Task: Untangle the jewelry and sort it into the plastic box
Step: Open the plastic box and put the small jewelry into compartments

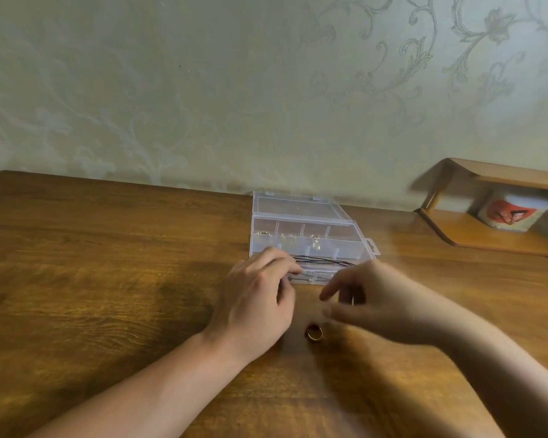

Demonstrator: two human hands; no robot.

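A clear plastic box point(310, 222) with its lid open lies on the wooden table point(108, 279) near the wall. Small pieces of jewelry point(314, 238) sit in its back compartments. A thin black cord point(326, 261) stretches along the box's front row. My left hand point(257, 305) pinches the cord's left end at the box's front edge. My right hand point(370, 301) hovers blurred at the box's front right, fingers loosely spread; I cannot tell whether it touches the cord. A gold ring point(314, 333) lies on the table between my wrists.
A small wooden shelf point(475, 229) stands at the back right with a white mug point(513, 213) bearing a red picture. A patterned wall runs close behind the table.
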